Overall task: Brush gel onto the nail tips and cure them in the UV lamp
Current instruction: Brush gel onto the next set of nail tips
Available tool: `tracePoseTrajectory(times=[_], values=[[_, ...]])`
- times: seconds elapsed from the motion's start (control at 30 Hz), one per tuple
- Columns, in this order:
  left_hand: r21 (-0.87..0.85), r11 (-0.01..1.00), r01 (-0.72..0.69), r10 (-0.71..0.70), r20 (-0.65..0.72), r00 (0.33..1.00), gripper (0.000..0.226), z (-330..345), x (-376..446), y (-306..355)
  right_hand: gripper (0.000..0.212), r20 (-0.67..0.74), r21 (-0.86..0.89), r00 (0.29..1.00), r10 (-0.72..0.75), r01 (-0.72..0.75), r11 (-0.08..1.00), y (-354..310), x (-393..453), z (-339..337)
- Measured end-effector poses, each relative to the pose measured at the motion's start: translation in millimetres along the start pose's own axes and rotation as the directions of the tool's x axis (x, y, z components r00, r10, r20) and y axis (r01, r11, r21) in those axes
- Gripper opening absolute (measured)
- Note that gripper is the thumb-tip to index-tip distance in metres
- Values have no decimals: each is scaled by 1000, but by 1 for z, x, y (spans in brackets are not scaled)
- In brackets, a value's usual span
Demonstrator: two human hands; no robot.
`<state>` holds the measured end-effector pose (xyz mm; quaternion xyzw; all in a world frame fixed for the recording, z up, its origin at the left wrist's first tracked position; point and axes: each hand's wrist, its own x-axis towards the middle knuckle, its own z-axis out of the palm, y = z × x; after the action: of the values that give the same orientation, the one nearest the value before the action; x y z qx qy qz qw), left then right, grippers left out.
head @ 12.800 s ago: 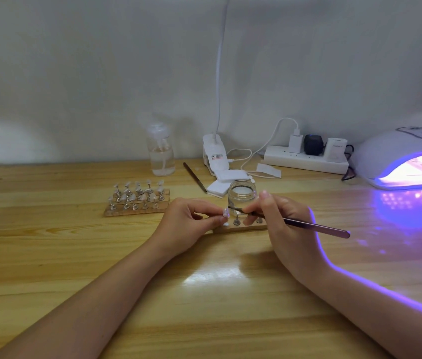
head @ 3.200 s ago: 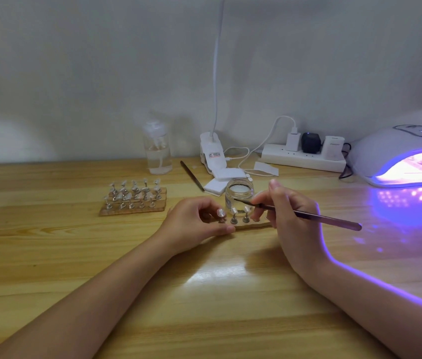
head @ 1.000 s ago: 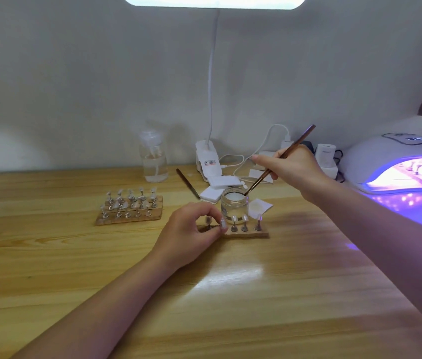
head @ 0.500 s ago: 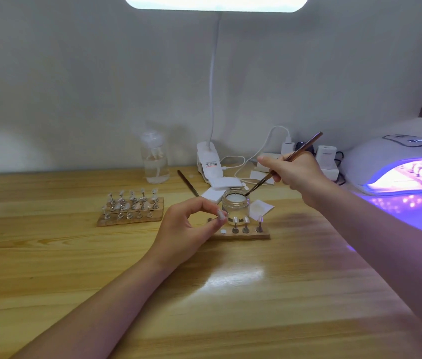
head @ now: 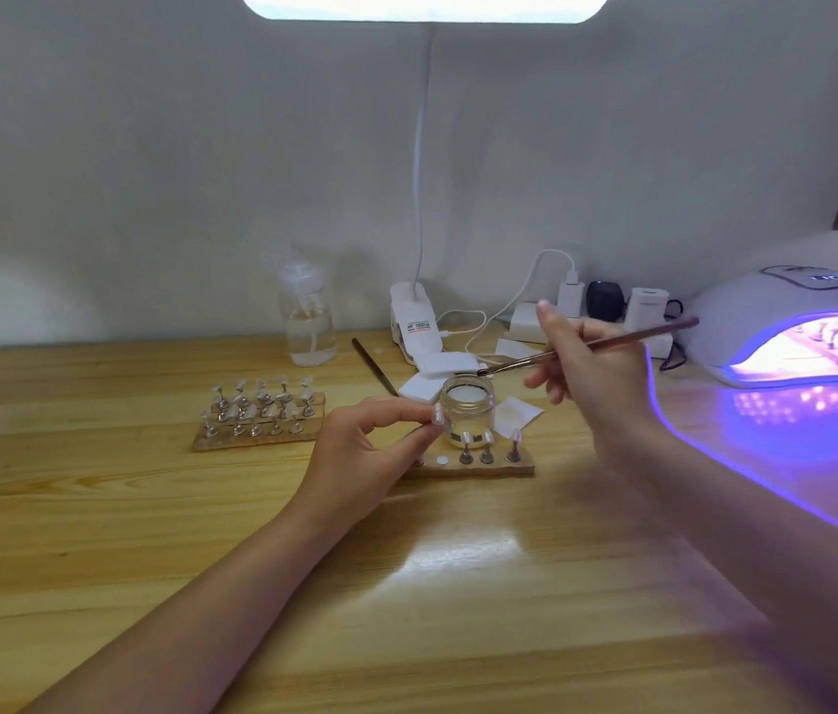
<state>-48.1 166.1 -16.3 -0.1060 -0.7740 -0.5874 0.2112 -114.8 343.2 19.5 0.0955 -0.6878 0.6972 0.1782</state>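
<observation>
Your left hand (head: 370, 445) pinches a nail tip (head: 436, 414) up w/ its stand; right hand (head: 586, 373) holds brush (head: 586, 347) over gel jar (head: 467, 404) to load.

Left hand (head: 370, 445) pinches a pale nail tip on a stand (head: 436, 415) beside the clear glass gel jar (head: 467, 415). Right hand (head: 586, 376) holds a thin brown brush (head: 586, 346), bristles above the jar. White UV lamp (head: 787, 322) glows violet on the wooden desk (head: 149, 533).

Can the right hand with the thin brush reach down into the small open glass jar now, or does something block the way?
Probably yes. The right hand holds the thin brush just above the lidless small glass jar; nothing lies between.
</observation>
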Motion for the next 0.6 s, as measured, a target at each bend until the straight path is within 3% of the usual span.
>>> tracePoseTrajectory(times=[0.1,0.23,0.6], values=[[-5,1000,-21,21,6,1000,18,0,0,1,29,2,76,991,-135,134,988,3,-22,8],[13,998,-68,68,7,998,21,0,0,2,21,95,53,940,-328,325,944,8,-43,10],[42,996,-78,79,-10,997,23,-1,0,0,28,203,-47,885,-420,437,898,8,-60,14]])
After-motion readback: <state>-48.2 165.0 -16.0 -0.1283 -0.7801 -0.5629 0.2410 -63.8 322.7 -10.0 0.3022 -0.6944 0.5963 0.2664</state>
